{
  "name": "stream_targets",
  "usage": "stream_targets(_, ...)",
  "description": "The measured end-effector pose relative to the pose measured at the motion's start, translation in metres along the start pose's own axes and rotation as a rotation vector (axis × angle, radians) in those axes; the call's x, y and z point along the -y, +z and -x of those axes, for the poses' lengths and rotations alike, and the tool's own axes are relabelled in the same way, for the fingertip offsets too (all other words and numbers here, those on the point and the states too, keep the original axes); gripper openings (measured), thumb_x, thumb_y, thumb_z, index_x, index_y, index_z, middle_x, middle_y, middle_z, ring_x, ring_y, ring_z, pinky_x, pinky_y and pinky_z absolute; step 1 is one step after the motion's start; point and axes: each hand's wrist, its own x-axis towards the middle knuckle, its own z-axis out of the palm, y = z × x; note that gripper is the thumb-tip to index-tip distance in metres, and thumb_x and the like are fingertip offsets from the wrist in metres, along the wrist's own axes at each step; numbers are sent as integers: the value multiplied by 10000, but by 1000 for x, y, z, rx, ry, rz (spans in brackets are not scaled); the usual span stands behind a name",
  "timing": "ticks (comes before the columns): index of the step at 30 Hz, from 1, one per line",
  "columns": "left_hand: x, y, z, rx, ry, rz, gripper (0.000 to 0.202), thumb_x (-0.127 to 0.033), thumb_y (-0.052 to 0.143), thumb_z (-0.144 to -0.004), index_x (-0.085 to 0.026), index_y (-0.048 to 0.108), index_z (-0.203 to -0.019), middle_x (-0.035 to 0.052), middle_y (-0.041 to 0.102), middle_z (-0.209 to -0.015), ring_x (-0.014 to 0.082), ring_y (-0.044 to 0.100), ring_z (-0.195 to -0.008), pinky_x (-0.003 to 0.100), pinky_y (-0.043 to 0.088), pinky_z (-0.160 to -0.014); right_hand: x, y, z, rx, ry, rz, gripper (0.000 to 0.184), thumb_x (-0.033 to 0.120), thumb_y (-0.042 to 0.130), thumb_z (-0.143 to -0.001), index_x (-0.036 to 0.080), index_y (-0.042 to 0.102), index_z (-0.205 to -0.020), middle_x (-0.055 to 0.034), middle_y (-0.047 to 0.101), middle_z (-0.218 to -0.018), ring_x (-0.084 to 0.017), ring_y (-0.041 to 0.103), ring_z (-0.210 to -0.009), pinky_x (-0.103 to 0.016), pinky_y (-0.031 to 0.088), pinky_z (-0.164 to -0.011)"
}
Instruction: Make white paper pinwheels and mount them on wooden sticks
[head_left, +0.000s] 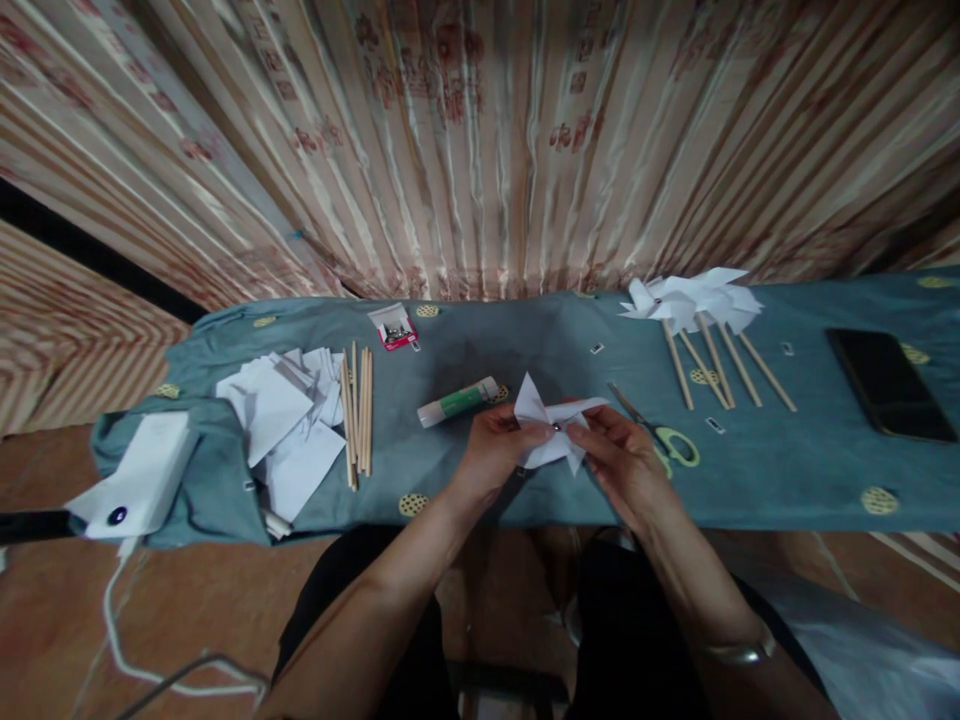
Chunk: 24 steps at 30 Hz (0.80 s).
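A white paper pinwheel [551, 450] with a small metal pin at its centre is held between both hands, just above the cloth. My left hand [496, 445] pinches its left side, the thumb close to the pin. On the other side, my right hand [615, 455] grips it with thumb and fingers, also near the centre. No stick shows on this pinwheel. A glue stick [459, 402] lies just beyond my left hand. Scissors [679, 447] with pale green handles rest beside my right hand, partly covered by it.
Wooden sticks [365, 410] and a pile of white paper pieces [274, 405] lie at the left. Behind them is a small red box [394, 328] of metal pins. Several pinwheels on sticks [694, 303] and a phone [889, 385] occupy the right. A white device [142, 470] trails a cable.
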Motion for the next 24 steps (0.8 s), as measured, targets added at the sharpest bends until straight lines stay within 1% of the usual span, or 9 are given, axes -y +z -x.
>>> stream_targets(3,1,0,2,-3,4,-4,325,-271,879,-455,-125,754,-718,34,709,-676,128,582,-585,263,449,-613,-5,0,0,-36,19,-20,374,306,885,-545,237,719,-873,4,763,-841,-168,687,-736,-298,556,-720)
stream_targets(7,3,-2,3,-13,28,-14,312,-263,868,-462,-128,749,-717,20,697,-664,118,567,-579,253,439,-601,-9,2,-2,-45,15,-9,390,305,899,-526,232,722,-865,1,765,-847,-166,689,-729,-297,560,-701)
stream_targets(12,4,-3,2,-30,80,-44,273,-262,842,-487,-142,744,-711,14,693,-674,121,568,-597,251,442,-599,-9,4,-4,-33,-16,14,385,340,895,-540,232,713,-862,-11,772,-863,-193,713,-774,-323,574,-740)
stream_targets(18,3,-6,0,-40,82,-26,281,-250,836,-485,-151,748,-733,10,702,-681,125,581,-602,254,462,-618,-8,8,-6,-10,-13,42,385,363,894,-554,245,705,-868,-14,774,-885,-209,724,-811,-326,582,-745)
stream_targets(21,2,-10,0,-35,80,-47,261,-261,826,-505,-151,740,-725,18,712,-703,128,586,-615,266,472,-641,-9,12,-7,-32,12,14,383,354,907,-524,249,719,-842,-10,775,-881,-201,714,-788,-311,576,-721)
stream_targets(24,2,-13,0,-29,79,-50,255,-260,813,-511,-139,726,-718,13,700,-686,116,570,-593,257,458,-625,-10,16,-8,-45,31,-16,392,327,921,-495,240,728,-825,6,765,-835,-162,689,-740,-262,555,-689)
